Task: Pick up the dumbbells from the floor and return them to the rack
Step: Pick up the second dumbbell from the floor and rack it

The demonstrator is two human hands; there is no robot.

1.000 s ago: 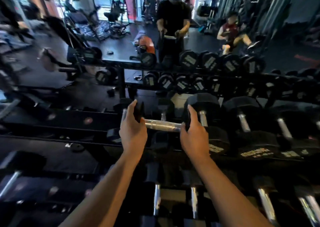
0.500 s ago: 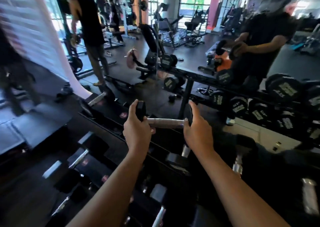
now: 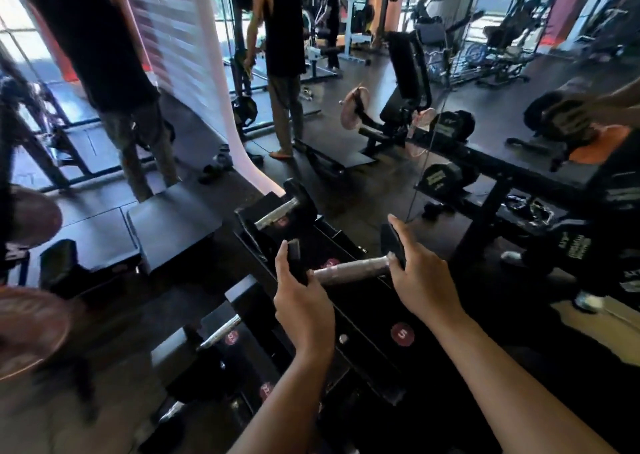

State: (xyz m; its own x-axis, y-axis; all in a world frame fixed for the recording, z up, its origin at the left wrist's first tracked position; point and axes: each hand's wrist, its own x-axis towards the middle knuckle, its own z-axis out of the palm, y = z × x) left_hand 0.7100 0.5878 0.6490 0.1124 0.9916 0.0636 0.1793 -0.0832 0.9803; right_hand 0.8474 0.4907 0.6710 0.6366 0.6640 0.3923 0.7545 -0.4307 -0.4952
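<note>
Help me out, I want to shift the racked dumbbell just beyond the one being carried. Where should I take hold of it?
Grip the racked dumbbell by its bare metal handle, coming down from above. The handle lies tilted between two bulky black heads, and only its top side is open; the rack sits underneath. The hands hold theirs by the heads instead.

You have a small black dumbbell point(image 3: 349, 266), its silver handle nearly level, above the near rack point(image 3: 367, 318); another point(image 3: 280, 211) rests farther left.
</note>
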